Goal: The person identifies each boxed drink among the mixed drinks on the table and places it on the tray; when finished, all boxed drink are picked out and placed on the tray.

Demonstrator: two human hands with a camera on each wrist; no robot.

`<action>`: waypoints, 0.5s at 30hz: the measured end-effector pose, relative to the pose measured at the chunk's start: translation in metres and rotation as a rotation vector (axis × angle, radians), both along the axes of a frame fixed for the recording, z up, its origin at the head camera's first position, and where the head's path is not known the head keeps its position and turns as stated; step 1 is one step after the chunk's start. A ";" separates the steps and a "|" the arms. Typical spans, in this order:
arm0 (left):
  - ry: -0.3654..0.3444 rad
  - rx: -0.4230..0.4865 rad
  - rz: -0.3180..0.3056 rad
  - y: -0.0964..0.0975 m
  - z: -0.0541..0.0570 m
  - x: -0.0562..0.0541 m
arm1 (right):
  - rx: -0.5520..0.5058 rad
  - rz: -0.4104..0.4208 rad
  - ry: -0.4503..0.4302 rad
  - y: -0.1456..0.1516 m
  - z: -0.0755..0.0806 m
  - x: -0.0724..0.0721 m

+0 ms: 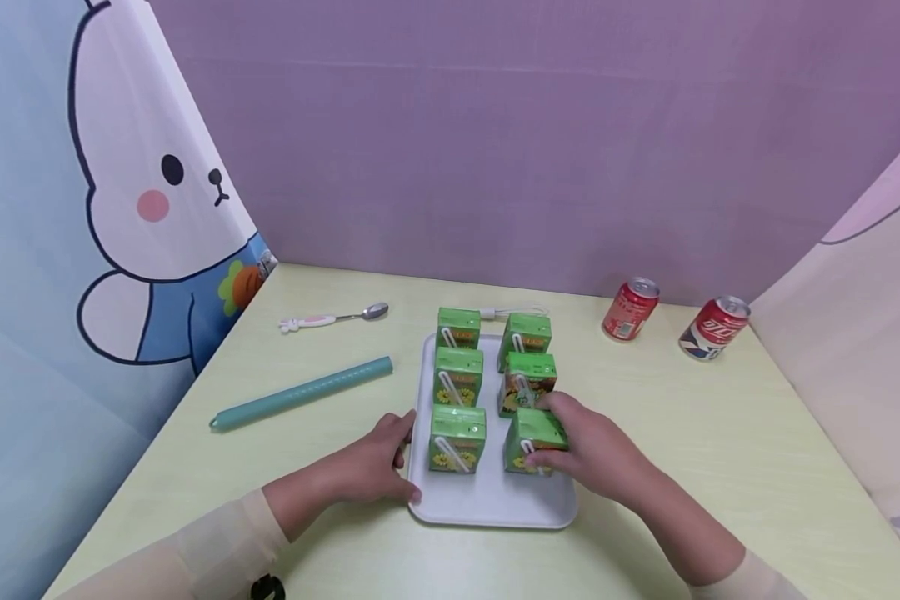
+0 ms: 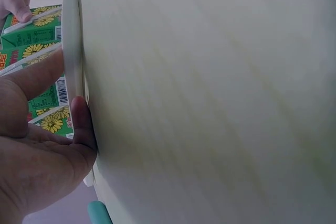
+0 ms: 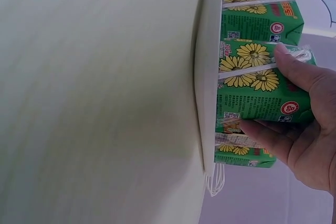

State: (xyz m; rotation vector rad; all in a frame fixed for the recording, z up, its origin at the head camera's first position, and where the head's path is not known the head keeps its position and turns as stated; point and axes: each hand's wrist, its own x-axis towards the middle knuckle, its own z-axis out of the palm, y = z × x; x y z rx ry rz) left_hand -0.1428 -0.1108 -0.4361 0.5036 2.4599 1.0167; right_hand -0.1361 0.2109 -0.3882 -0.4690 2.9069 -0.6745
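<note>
A white tray holds several green drink cartons in two columns, each with a straw on its front. My right hand grips the nearest right-hand drink carton between thumb and fingers; in the right wrist view that carton stands upright at the tray's surface. Behind it is a darker-fronted carton. My left hand holds the tray's left edge, thumb at the rim and fingers bent beside it. The nearest left-hand carton stands just inside that edge.
A teal rod lies left of the tray, with a pink-handled spoon beyond it. A whisk lies behind the cartons. Two red cans, one plain red and one partly blue, stand at the back right.
</note>
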 end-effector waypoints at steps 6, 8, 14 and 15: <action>-0.009 -0.005 0.006 -0.001 0.002 0.000 | -0.012 0.013 -0.008 -0.003 0.001 -0.003; -0.014 -0.005 0.009 -0.001 0.003 0.000 | -0.013 0.009 -0.021 -0.003 0.000 -0.003; -0.006 -0.008 0.007 -0.001 0.002 0.000 | -0.003 0.011 -0.027 -0.005 0.000 -0.003; -0.005 -0.010 0.007 -0.001 0.002 0.000 | 0.000 0.013 -0.024 -0.005 0.000 -0.002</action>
